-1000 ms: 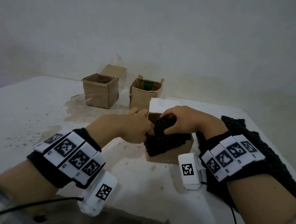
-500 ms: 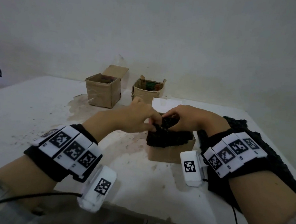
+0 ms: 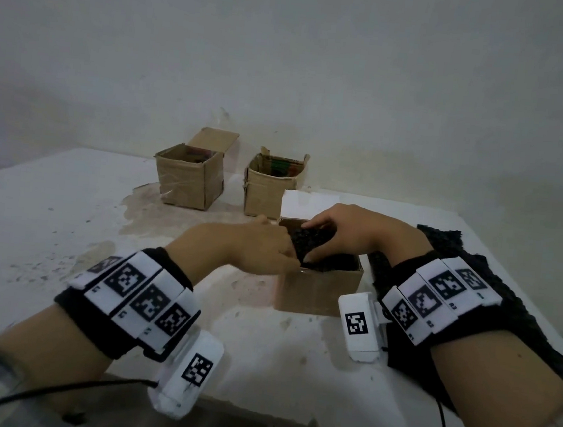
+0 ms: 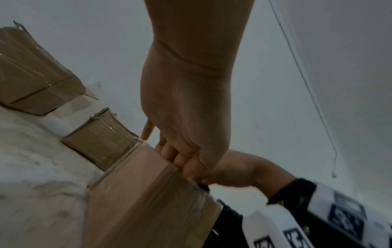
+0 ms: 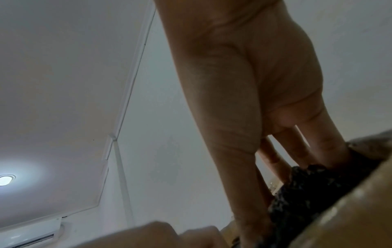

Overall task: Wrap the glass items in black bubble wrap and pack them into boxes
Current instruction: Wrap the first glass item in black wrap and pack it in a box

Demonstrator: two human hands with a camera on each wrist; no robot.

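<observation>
White table (image 3: 65,227), both hands pinching bubble wrap (image 3: 308,240) at box (image 3: 317,292) rim

Right hand (image 5: 244,100) on black bubble wrap (image 5: 301,193)

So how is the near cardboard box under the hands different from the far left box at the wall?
The near box holds black bubble wrap, which both hands grip; in the far left box no wrap shows. The near box has a white flap behind it, the far left box a brown raised one. Both are small, open, brown cardboard boxes on the white table.
</observation>
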